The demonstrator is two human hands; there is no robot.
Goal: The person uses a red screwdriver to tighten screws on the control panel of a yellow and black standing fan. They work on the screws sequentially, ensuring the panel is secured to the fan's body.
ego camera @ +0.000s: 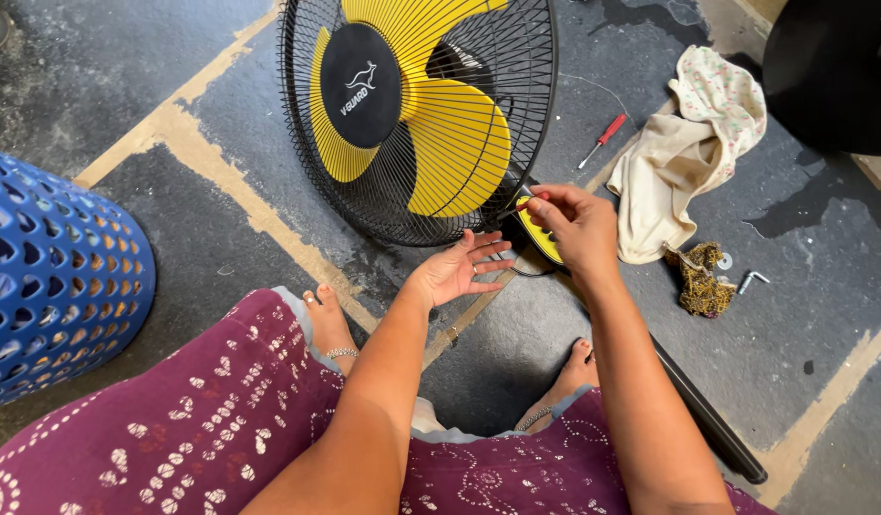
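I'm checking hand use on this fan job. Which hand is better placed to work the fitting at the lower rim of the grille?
Right. The right hand already pinches at the grille rim beside the yellow part; the left hand lies open, palm up, just below.

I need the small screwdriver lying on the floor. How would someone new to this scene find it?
Start at the big fan with yellow blades lying on the grey floor. Just past its right rim, before the crumpled cream cloth, lies the screwdriver. Its red handle and thin metal shaft set it apart from the cloth beside it.
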